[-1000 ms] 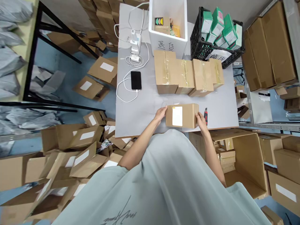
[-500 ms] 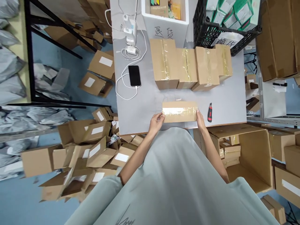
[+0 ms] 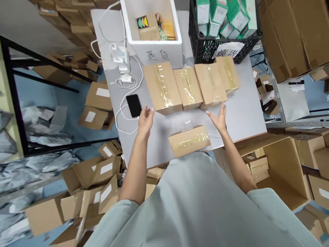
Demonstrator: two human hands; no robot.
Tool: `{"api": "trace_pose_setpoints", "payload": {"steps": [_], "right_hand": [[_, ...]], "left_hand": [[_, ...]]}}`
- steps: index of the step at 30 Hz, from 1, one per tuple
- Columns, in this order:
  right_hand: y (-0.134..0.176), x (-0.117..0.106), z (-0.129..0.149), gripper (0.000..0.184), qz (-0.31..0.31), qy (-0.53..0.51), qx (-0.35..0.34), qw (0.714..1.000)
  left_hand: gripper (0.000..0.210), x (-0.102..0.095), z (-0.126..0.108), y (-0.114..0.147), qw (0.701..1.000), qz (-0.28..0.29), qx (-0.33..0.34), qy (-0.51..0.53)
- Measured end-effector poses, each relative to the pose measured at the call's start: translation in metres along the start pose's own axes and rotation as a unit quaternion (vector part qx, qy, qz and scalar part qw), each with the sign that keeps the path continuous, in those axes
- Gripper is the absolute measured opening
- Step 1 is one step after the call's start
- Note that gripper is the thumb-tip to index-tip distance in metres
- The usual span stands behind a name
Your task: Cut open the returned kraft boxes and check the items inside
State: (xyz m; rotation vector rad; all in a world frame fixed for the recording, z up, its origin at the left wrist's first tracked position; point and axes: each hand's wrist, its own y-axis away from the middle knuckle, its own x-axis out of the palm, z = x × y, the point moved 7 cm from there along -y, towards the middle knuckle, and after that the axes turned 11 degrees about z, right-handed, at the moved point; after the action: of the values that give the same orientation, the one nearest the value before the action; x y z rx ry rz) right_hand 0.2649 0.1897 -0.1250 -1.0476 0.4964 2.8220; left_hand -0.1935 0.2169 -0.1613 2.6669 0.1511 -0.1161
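Note:
My left hand (image 3: 145, 120) is raised over the table beside the phone (image 3: 134, 105), open and holding nothing. My right hand (image 3: 218, 118), also open with thumb and fingers apart, is just in front of the row of taped boxes. That row is made up of a large left box (image 3: 164, 89), a narrower box (image 3: 188, 88), a third box (image 3: 210, 85) and a smaller right box (image 3: 228, 73). Between my forearms a small taped cardboard box (image 3: 189, 140) lies near the table's front edge, touched by neither hand. My right hand mostly hides the utility knife.
Behind the row stand a white foam box (image 3: 154, 51) and a black crate (image 3: 203, 48) of green-and-white cartons. A power strip (image 3: 123, 60) with white cables lies on the left of the grey table (image 3: 159, 147). A large open carton (image 3: 285, 168) stands below right; discarded boxes are piled at left.
Both hands have let go of the small box and moved forward, spreading apart toward the row of boxes. The small box now lies tilted at the table's edge. The camera view has shifted and turned.

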Motion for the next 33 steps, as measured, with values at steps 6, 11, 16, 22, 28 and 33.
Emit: {"api": "trace_pose_setpoints", "payload": {"steps": [6,11,16,22,28,33], "right_hand": [[-0.048,0.008,0.021,0.151,-0.061,-0.023,0.027,0.998],[-0.045,0.020,0.022,0.146,-0.084,-0.053,0.045,0.994],[-0.052,0.010,0.005,0.141,-0.081,-0.080,0.064,0.991],[-0.081,-0.033,-0.028,0.140,-0.092,-0.049,0.107,0.989],[-0.116,-0.072,-0.043,0.127,-0.073,0.075,0.170,0.980],[-0.125,-0.092,-0.049,0.130,-0.038,0.117,0.173,0.977]], "left_hand": [[0.101,0.027,-0.043,-0.058,0.998,0.066,-0.021,0.008],[0.103,0.034,-0.040,-0.060,0.995,0.090,-0.031,-0.015],[0.108,0.053,-0.046,-0.073,0.990,0.137,-0.025,-0.018],[0.110,0.122,-0.074,-0.109,0.985,0.170,0.014,-0.041],[0.093,0.184,-0.104,-0.136,0.982,0.175,0.009,-0.068],[0.082,0.200,-0.109,-0.130,0.981,0.170,0.042,-0.087]]}}
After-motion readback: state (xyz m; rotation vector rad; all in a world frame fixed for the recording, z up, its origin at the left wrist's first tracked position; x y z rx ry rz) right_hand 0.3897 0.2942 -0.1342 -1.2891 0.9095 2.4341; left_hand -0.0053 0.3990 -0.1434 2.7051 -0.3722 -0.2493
